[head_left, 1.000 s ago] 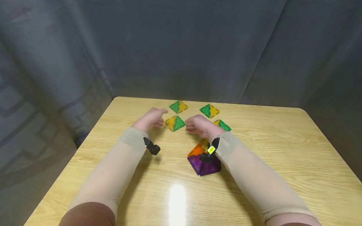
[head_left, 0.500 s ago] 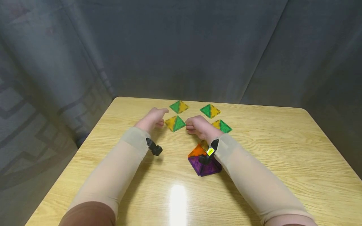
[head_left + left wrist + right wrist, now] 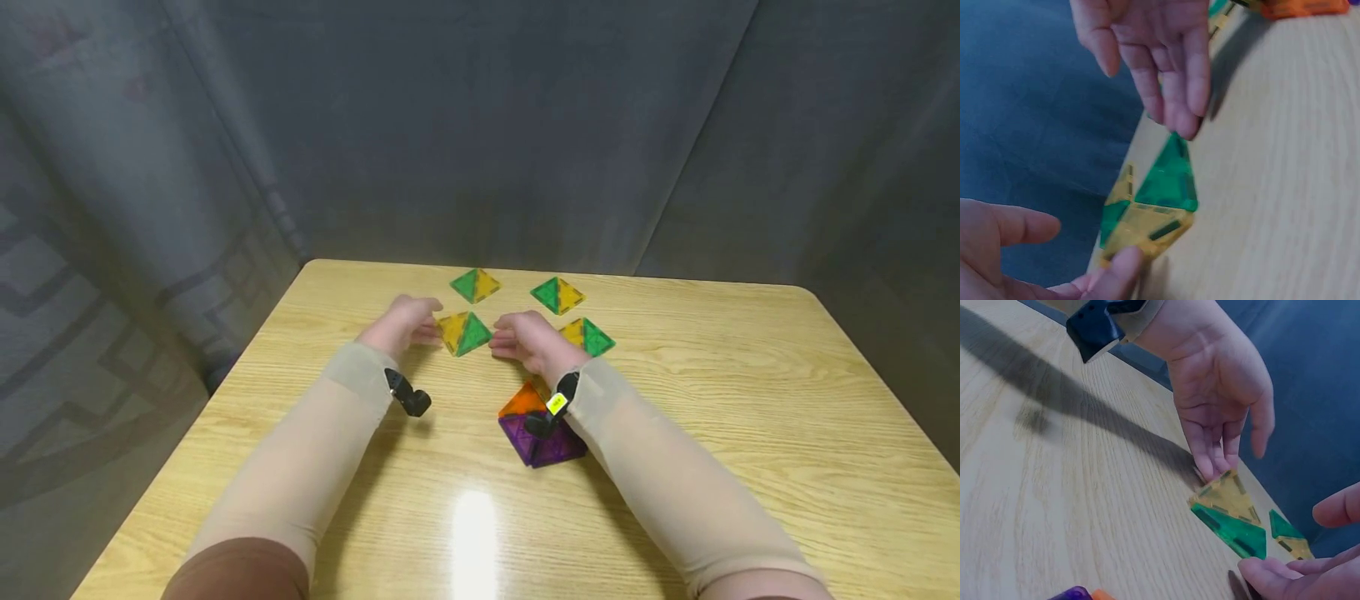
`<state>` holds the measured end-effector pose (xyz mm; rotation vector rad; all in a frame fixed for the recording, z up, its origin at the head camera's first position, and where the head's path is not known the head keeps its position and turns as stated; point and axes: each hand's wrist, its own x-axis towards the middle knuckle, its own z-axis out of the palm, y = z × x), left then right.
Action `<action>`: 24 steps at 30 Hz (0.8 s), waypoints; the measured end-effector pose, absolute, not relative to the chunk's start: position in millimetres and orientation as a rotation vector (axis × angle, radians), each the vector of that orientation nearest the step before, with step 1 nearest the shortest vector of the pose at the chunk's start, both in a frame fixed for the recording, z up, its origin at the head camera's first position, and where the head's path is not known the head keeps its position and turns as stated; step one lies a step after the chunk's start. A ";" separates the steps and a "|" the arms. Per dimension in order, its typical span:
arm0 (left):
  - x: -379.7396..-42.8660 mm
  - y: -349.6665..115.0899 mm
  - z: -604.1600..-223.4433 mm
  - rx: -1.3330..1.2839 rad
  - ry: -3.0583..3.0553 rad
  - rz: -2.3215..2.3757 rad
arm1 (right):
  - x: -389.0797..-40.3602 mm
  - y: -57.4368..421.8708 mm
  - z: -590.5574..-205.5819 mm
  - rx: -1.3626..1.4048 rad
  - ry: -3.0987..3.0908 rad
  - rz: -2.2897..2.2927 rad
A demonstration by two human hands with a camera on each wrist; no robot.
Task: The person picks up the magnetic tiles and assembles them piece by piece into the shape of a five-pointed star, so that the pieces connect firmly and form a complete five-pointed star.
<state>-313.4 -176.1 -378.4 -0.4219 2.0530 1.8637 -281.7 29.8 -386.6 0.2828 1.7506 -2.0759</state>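
Note:
A pair of joined triangular magnetic tiles [image 3: 453,332], one yellow and one green, lies between my two hands near the back of the table. My left hand [image 3: 405,327] has its fingertips at the yellow corner, fingers stretched out and thumb held apart above. At the green corner are the fingertips of my right hand [image 3: 531,340], its fingers also extended. The left wrist view shows the green tile [image 3: 1169,181] meeting the right fingertips. In the right wrist view the yellow tile [image 3: 1229,497] meets the left fingertips.
Behind lie two more green-and-yellow tile pairs, a left one [image 3: 467,285] and a right one [image 3: 549,294]. Another pair [image 3: 596,337] is partly behind the right wrist. A raised purple-and-orange tile shape [image 3: 521,433] stands under the right wrist camera. A dark curtain hangs behind the table.
Both hands have shifted slightly toward me, and the tile pair between them has moved the same way. The left fingers now reach out straighter. The other tiles have stayed put.

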 end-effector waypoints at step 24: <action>-288.3 -178.0 -389.1 -0.203 2.004 1.901 | -276.4 24.0 -391.3 0.222 1.905 -1.927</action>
